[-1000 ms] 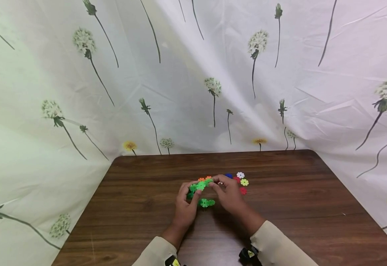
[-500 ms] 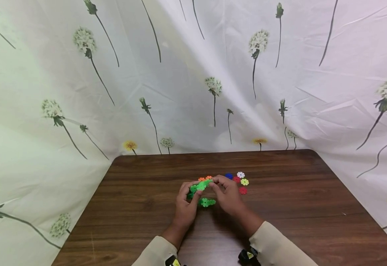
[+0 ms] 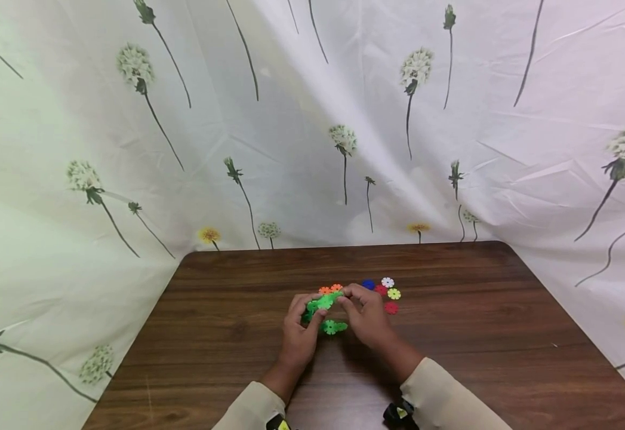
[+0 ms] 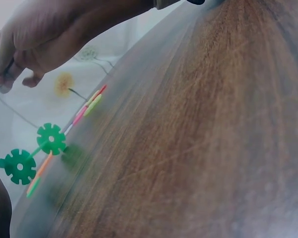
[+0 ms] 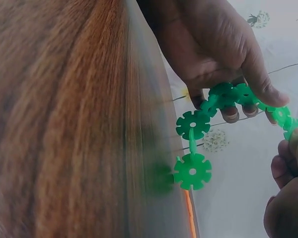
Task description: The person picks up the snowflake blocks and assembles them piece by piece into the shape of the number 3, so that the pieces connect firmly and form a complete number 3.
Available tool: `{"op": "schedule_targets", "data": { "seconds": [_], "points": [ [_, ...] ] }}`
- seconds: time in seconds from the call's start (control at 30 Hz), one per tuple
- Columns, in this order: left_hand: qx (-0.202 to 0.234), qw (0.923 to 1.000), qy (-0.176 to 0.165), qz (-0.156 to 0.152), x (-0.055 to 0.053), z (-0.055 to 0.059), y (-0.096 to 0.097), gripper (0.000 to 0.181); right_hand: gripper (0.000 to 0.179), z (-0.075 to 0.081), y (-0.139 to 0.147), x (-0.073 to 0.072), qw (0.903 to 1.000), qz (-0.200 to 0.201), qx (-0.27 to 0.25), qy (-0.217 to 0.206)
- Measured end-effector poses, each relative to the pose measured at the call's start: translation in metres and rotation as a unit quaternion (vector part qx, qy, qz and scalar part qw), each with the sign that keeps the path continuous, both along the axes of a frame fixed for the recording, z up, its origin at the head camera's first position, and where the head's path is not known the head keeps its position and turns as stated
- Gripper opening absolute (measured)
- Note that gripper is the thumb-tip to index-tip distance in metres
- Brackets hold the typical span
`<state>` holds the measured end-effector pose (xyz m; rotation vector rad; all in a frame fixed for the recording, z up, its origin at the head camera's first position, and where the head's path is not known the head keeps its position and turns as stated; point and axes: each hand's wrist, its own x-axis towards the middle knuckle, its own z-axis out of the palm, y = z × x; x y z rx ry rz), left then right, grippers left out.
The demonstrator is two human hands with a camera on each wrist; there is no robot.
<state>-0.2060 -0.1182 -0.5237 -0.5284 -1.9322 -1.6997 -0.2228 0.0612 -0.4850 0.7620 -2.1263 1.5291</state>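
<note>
Nearly unmoved since before, the green chain is gripped by the curled left hand, pinched by the right hand.

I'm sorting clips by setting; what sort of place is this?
Probably an indoor tabletop set-up: dandelion-print sheeting hangs behind a wood-grain table, with a green disc chain held over it.
</note>
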Motion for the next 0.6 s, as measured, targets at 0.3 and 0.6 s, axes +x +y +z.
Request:
{"op": "schedule_targets", "data": {
  "seconds": [0.3,0.6],
  "points": [
    [0.001,0.9997,-0.024,-0.01,0.0005,0.0014,0.0037,0.03,0.01,0.0009,0.0027,-0.0022,0.9998,0.008,-0.005,-0.016],
    [-0.023,0.9996,-0.013,0.01,0.0017,0.0042,0.0074,0.036,0.006,0.0039,0.0027,0.0009,0.9971,-0.005,0.022,-0.072]
  ]
}}
